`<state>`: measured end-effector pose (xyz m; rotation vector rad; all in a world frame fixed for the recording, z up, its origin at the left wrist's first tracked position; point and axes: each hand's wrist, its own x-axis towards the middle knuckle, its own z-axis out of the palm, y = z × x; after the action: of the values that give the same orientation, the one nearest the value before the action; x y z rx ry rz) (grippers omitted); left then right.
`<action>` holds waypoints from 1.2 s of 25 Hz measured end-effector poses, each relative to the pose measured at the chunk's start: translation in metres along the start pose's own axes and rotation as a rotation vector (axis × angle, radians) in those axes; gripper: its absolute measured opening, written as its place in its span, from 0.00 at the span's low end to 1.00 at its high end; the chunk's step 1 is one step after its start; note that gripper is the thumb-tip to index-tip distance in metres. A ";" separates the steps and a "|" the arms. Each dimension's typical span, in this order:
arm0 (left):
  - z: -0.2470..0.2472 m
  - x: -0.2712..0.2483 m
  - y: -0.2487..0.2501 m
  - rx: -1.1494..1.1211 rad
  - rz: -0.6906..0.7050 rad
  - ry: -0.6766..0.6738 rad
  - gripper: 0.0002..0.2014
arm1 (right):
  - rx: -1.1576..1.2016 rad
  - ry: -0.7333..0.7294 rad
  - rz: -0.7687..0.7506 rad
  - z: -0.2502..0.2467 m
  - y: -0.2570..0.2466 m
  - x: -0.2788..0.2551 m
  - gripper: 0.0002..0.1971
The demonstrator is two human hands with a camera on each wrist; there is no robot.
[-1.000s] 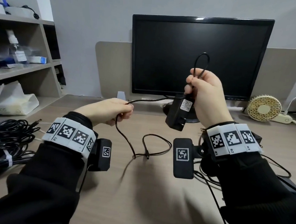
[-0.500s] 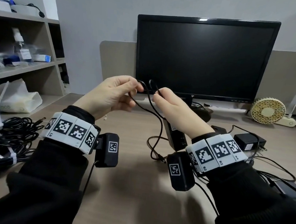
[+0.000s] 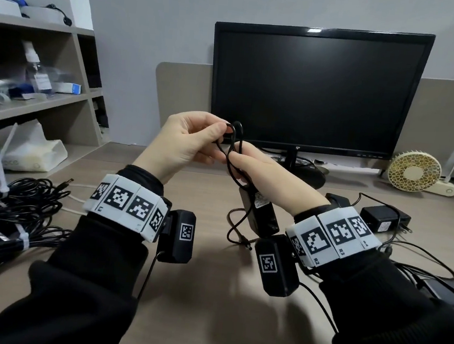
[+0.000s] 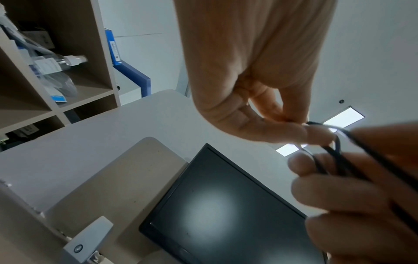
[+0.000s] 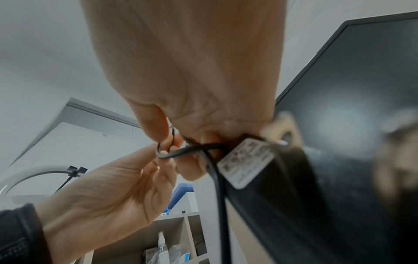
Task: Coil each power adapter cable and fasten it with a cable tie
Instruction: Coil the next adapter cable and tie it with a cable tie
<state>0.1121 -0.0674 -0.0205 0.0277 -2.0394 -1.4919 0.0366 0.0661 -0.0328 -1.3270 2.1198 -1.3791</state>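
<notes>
Raised together, left hand (image 3: 185, 142) and right hand (image 3: 265, 173) fingers pinch the cable (image 3: 233, 144).

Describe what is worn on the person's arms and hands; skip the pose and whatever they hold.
Both hands, left hand and right hand, are bare, without gloves. Each arm has a black long sleeve. Each wrist carries a white segmented band printed with black square tags, plus a black camera box bearing its own tag and trailing a thin black cable.
</notes>
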 end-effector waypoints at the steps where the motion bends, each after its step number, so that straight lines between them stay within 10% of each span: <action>1: 0.003 0.000 0.000 0.018 0.031 0.028 0.06 | 0.032 -0.011 0.000 0.001 -0.001 0.001 0.20; 5: 0.012 0.001 -0.002 0.071 0.142 0.119 0.04 | 0.088 -0.055 -0.070 0.001 0.002 0.003 0.06; 13: 0.009 0.000 0.000 0.229 0.192 0.204 0.04 | -0.019 -0.043 -0.093 -0.010 0.007 -0.001 0.13; 21: 0.025 0.001 -0.003 0.183 0.079 0.017 0.07 | 0.323 0.176 -0.151 -0.023 0.008 0.002 0.16; 27: 0.055 -0.011 -0.007 0.585 0.018 -0.263 0.26 | 0.494 0.456 -0.236 -0.029 0.007 0.001 0.14; 30: 0.049 -0.010 -0.004 0.497 0.018 -0.298 0.15 | 0.539 0.491 -0.201 -0.033 0.011 0.002 0.14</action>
<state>0.0958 -0.0231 -0.0374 -0.0153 -2.5997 -0.9888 0.0081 0.0849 -0.0248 -1.0714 1.6825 -2.3482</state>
